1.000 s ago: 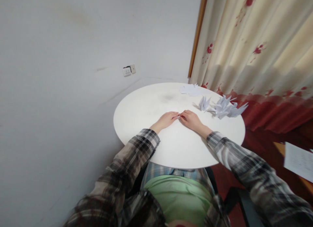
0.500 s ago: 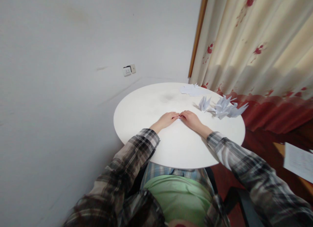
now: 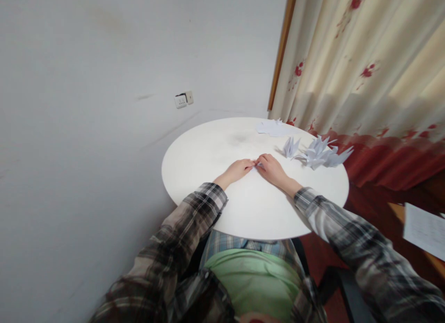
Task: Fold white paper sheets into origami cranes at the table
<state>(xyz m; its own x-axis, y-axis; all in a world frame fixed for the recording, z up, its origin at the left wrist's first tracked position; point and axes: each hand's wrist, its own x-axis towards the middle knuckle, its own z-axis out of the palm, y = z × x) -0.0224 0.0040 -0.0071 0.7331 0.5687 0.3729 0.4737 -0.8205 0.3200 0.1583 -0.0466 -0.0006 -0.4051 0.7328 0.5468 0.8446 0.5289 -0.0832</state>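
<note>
A pale wall [image 3: 104, 105] and a cream curtain with red flowers [image 3: 365, 59] are framing a round white table [image 3: 208, 151], at which a person in plaid sleeves [image 3: 194, 216] is sitting. Toward the table's right edge, a cluster of folded paper figures [image 3: 321, 155] is lying with one separate folded figure [image 3: 290, 148] just beside it, and flat white sheets [image 3: 273, 127] are resting at the far rim. Judging from this layout, several figures are already standing finished, while unfolded sheets are waiting. Both forearms are reaching forward and converging at the table's middle. The left hand [image 3: 238, 170] and the right hand [image 3: 273, 169] are lying low on the tabletop, knuckles up, fingertips meeting. Between them, the fingers of both hands are closing in a pinch on a small paper piece [image 3: 258, 164], which is sitting on the table surface and is mostly hidden; its fold stage is too small to tell.
</note>
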